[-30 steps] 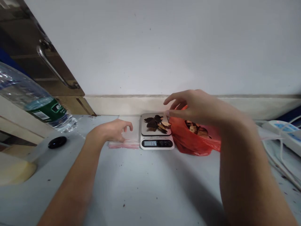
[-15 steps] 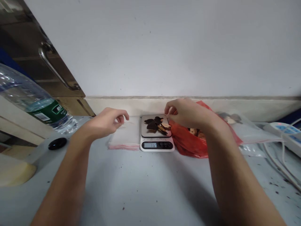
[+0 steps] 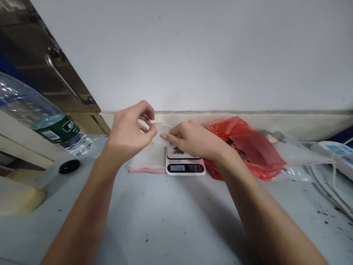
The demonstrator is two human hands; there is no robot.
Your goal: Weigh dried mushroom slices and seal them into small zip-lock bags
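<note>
My left hand [image 3: 132, 127] pinches the edge of a small clear zip bag [image 3: 160, 129] with a thin red line along its top. On the bag's other side, my right hand [image 3: 190, 138] has its thumb and fingers closed at the edge, over the scale. Beneath them is a white digital scale [image 3: 185, 168] with a lit display. Dark dried slices [image 3: 178, 151] lie on its pan, mostly covered by my right hand. A stack of clear zip bags [image 3: 147, 159] with red edges rests against the scale's left side.
Right of the scale sits an open red plastic bag [image 3: 256, 147] holding brown pieces. Behind it lies a clear bag [image 3: 298, 152] with slices, near a white device [image 3: 335, 152] and cables. A water bottle [image 3: 52, 123] and a black oval object [image 3: 69, 166] are at left.
My left hand has moved right and up, and now pinches a zip bag. My right hand has come left from the red bag's edge to over the pan.
</note>
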